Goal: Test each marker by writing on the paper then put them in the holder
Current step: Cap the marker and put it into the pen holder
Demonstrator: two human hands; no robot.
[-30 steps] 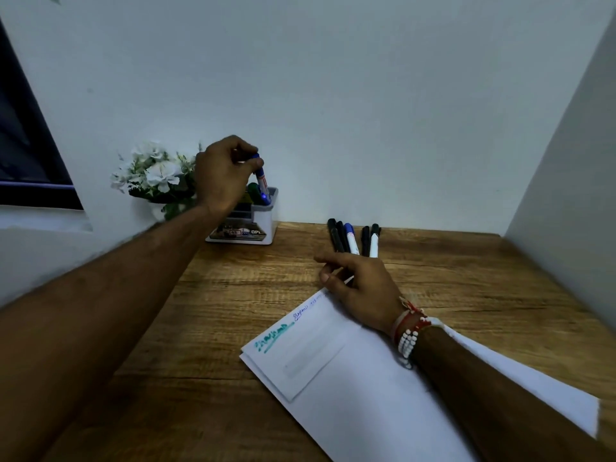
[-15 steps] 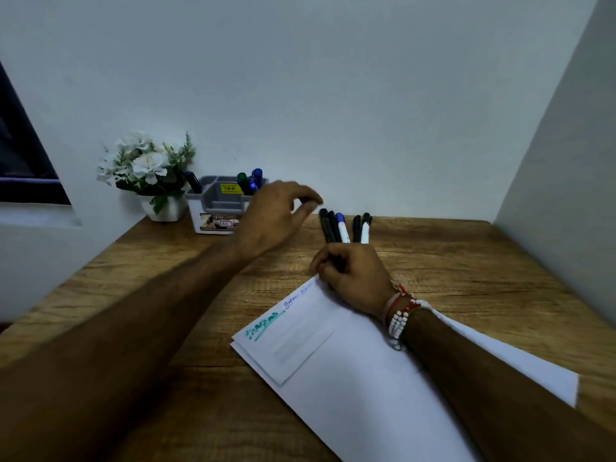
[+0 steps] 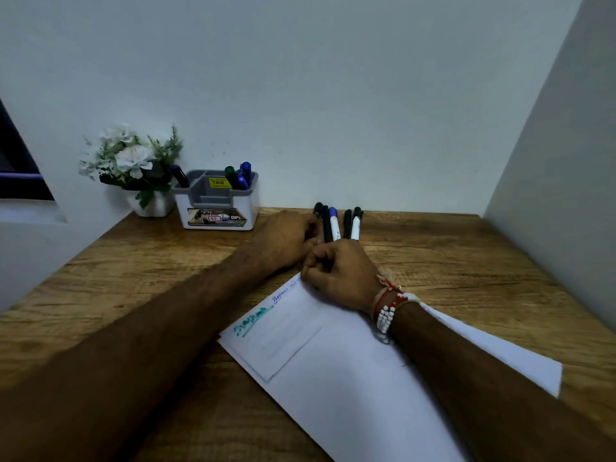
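I see the left hand [image 3: 286, 238] at the row of markers [image 3: 333, 225] by the table's [image 3: 140, 261] back edge, touching the leftmost. I can't tell if it grips one. The right hand [image 3: 340, 271] lies curled on the paper's [image 3: 333, 378] top edge, and I can't tell if it holds anything. The holder [image 3: 216, 208] stands back left beside the flowers [image 3: 130, 158], with several markers inside.

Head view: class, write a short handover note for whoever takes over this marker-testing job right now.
Left hand: reaching the leftmost of the loose markers; its grip is hidden.
Right hand: curled at the top edge of the paper; unclear whether it holds anything.
Done: three tested markers stand in the holder; green and blue test writing is on the paper.
Left: the five loose markers on the desk need testing, then go in the holder.
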